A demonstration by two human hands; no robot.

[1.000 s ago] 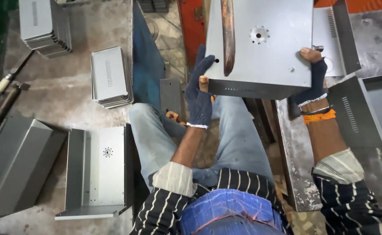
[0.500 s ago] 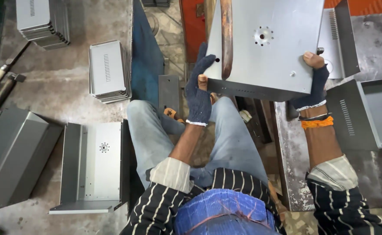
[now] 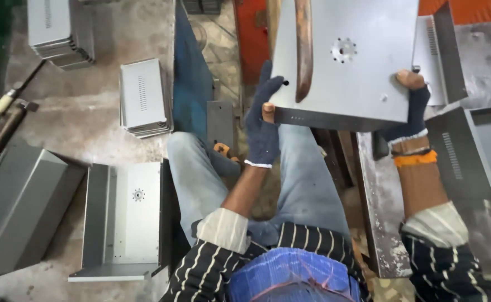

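Grey panel [image 3: 351, 61]: gripped at both near corners by gloved left hand [image 3: 263, 126] and right hand [image 3: 410, 109]; barely shifted since a second ago, copper arm [image 3: 304, 47] resting on top.

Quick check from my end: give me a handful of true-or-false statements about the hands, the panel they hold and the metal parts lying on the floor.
1. Both hands grip the grey metal panel. True: the left hand holds its left edge, the right hand its right edge.
2. The hands are bare. False: both wear dark gloves with open fingertips.
3. A copper-coloured bar crosses the panel's top face. True.
4. The panel has no holes. False: a round cluster of holes shows near its middle.
5. The stack of slotted metal covers lies to the person's right. False: it lies on the floor to the left.
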